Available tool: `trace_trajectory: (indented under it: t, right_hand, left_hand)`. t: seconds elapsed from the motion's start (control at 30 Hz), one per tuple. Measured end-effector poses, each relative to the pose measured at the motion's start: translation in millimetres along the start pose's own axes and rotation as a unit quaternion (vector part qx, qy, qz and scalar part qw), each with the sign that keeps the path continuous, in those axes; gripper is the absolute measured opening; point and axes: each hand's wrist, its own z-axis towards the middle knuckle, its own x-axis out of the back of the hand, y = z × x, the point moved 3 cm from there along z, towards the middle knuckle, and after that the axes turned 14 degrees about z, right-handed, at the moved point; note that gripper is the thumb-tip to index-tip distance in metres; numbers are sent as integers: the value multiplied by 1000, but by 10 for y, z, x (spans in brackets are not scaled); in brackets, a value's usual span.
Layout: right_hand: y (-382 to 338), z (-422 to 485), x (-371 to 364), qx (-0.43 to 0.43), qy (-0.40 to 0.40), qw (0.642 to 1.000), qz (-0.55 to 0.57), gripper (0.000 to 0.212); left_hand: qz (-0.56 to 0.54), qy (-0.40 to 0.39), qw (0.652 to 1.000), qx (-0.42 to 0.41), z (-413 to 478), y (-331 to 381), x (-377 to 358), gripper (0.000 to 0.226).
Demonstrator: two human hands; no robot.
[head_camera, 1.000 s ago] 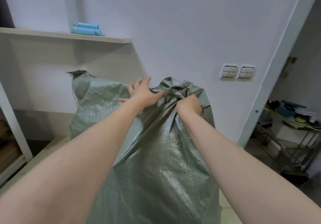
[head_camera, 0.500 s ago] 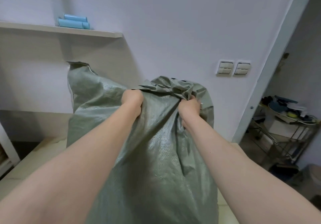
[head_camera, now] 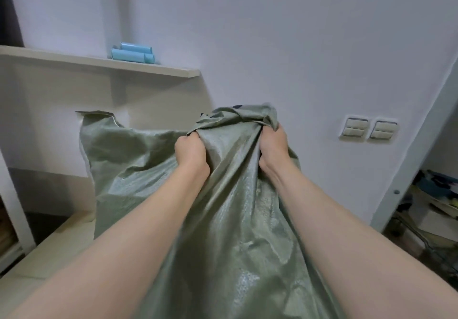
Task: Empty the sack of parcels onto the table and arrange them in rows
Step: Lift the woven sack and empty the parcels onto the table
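A large grey-green woven sack (head_camera: pixel 238 232) stands tall in front of me on the pale table (head_camera: pixel 49 251). My left hand (head_camera: pixel 192 151) is shut on a bunch of its fabric near the top. My right hand (head_camera: pixel 273 146) grips the gathered fabric just to the right, close beside the left. One loose corner of the sack sticks up at the left. The parcels are hidden inside.
A wall shelf (head_camera: pixel 99 62) carries light blue rolls (head_camera: pixel 132 53) above the sack. Two light switches (head_camera: pixel 369 130) sit on the white wall at right. A wire rack with clutter (head_camera: pixel 431 219) stands beyond a door frame at the far right.
My left hand went from resting open on the sack top to gripping the fabric. Both hands have since held their grip while the view tilted down, the sack sitting lower in frame.
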Motion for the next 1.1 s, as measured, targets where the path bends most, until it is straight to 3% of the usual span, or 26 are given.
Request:
trace_trajectory:
  t: [0.13, 0.23, 0.33, 0.43, 0.53, 0.6, 0.67, 0.73, 0.83, 0.9, 1.0, 1.1]
  right_hand:
    - [103, 23, 142, -4, 9, 999, -46, 15]
    - [-17, -35, 301, 11, 21, 985, -171, 39]
    - [-313, -148, 423, -25, -14, 981, -190, 41]
    - [-588, -285, 559, -101, -85, 981, -139, 90]
    - [-749, -410, 654, -100, -177, 952, -229, 114]
    - [-809, -518, 625, -81, -239, 924, -286, 99]
    - [-827, -635, 524, -63, -282, 895, -339, 58]
    - [-803, -714, 428, -39, -264, 881, -391, 30]
    - [-729, -745, 387, 30, -160, 852, -497, 47]
    - [-681, -772, 423, 60, -69, 820, -564, 43]
    - [-661, -802, 504, 39, 23, 838, -544, 34]
    - [-678, -789, 564, 26, 62, 851, -521, 32]
  left_hand:
    - [14, 9, 997, -79, -72, 149, -20, 18]
    - [25, -19, 993, -117, -290, 175, -125, 13]
    - [70, -62, 985, -148, -553, 190, -325, 18]
    - [144, -91, 974, -149, -796, 164, -495, 15]
    - [226, -126, 955, -143, -972, 157, -578, 14]
    - [282, -168, 932, -154, -1103, 209, -633, 13]
    - [325, -200, 908, -174, -1225, 271, -674, 13]
    - [356, -198, 890, -205, -1266, 311, -673, 14]
    - [400, -189, 866, -234, -1324, 271, -565, 12]
    - [427, -167, 848, -265, -1446, 286, -457, 18]
    - [511, -67, 793, -325, -1467, 414, -294, 45]
    - [638, -5, 712, -293, -1288, 508, -56, 75]
